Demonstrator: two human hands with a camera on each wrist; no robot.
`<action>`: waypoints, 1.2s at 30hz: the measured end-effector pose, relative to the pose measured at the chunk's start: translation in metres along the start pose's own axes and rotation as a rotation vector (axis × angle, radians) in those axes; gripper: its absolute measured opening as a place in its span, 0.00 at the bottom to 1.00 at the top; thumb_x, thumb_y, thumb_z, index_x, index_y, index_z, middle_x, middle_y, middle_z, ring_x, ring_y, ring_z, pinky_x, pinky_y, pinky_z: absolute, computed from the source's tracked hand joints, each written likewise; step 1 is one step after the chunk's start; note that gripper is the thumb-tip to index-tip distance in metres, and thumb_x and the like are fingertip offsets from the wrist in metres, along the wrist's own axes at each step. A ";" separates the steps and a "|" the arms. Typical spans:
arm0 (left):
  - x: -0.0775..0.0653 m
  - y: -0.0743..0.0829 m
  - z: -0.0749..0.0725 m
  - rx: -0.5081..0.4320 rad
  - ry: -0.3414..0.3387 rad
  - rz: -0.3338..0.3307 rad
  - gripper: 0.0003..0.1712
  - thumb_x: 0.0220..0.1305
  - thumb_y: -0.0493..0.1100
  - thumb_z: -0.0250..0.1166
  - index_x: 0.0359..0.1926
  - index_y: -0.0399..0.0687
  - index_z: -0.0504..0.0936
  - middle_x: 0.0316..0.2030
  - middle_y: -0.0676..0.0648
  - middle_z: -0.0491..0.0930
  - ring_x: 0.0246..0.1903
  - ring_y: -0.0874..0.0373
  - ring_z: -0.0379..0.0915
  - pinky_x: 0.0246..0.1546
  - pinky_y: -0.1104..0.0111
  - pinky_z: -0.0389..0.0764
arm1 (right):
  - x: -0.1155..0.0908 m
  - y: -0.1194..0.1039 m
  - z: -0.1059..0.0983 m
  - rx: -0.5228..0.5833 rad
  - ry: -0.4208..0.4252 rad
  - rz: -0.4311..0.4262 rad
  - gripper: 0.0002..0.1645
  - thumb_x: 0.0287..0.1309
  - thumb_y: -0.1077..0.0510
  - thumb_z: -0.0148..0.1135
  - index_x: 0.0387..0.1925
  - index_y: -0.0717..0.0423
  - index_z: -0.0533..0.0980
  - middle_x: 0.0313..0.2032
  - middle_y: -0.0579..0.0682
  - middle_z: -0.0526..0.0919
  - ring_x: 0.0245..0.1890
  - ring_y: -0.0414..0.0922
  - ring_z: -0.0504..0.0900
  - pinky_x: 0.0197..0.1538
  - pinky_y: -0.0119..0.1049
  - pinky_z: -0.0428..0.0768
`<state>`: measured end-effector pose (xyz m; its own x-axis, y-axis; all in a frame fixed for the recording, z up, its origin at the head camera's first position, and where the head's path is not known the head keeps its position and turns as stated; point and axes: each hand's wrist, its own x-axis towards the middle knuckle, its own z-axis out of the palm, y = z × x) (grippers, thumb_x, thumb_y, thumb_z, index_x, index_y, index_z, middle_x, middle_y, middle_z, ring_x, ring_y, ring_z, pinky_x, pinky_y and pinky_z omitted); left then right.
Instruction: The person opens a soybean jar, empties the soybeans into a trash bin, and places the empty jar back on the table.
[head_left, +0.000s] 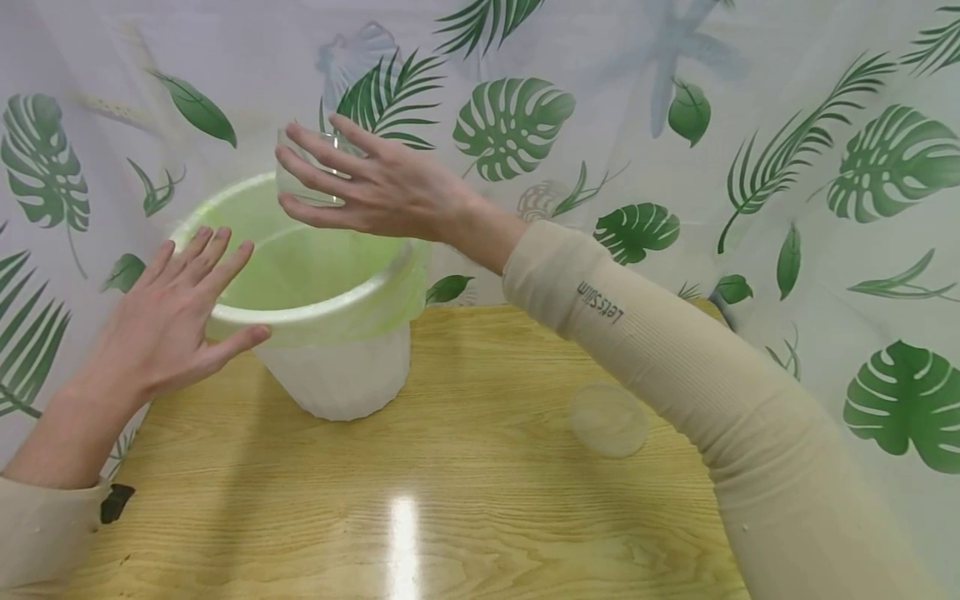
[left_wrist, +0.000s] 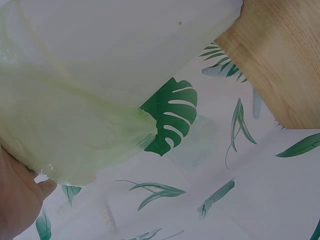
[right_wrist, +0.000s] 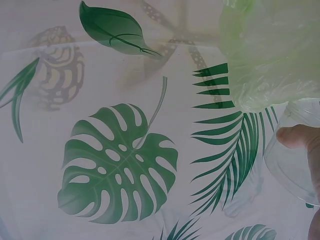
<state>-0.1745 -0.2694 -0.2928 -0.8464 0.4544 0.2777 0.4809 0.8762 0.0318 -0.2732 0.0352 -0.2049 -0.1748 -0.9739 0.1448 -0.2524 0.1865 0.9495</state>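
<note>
Nearest to me, I saw the front part of the wood table (head_left: pixel 480 500), with a bright white shine on its top. A cream left sleeve (head_left: pixel 45 533) came in over the table's left edge, next to a small black thing (head_left: pixel 117 503). A cream right sleeve (head_left: pixel 675 400) with "LetsSlim" on it reached over the right side. Just beside that sleeve, toward the table's right edge, a clear round lid (head_left: pixel 609 420) lay flat.

Next I saw the left hand (head_left: pixel 168 317). It was wide open, with straight, spread fingers and nothing in its grip. It was at the near left side of the bin's rim, and I could not tell how firmly it touched.

The white bin (head_left: pixel 341 379) stood upright toward the table's far left corner. A pale green bag (head_left: pixel 300 267) lined it and hung down over the outside of the rim.

A bit farther off, the right hand (head_left: pixel 382 187) had hold of a clear jar (right_wrist: pixel 292 170), with its fingers partly bent and spread around it. The jar was up high by the bin's far rim. I could not tell if it was tipped.

Behind the table's far edge hung a white cloth (head_left: pixel 780 250) with green leaves, shells and pale blue starfish on it.
</note>
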 end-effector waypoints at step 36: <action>0.000 0.000 -0.001 -0.004 -0.017 -0.002 0.55 0.72 0.72 0.56 0.85 0.47 0.51 0.84 0.32 0.49 0.85 0.37 0.41 0.87 0.46 0.37 | -0.018 -0.003 0.007 0.227 0.099 0.312 0.35 0.78 0.60 0.42 0.81 0.39 0.59 0.77 0.52 0.70 0.78 0.51 0.70 0.79 0.48 0.71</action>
<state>-0.1739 -0.2698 -0.2922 -0.8510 0.4553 0.2617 0.4801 0.8765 0.0360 -0.2763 0.0529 -0.2128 -0.1865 -0.8716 0.4534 -0.4076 0.4886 0.7715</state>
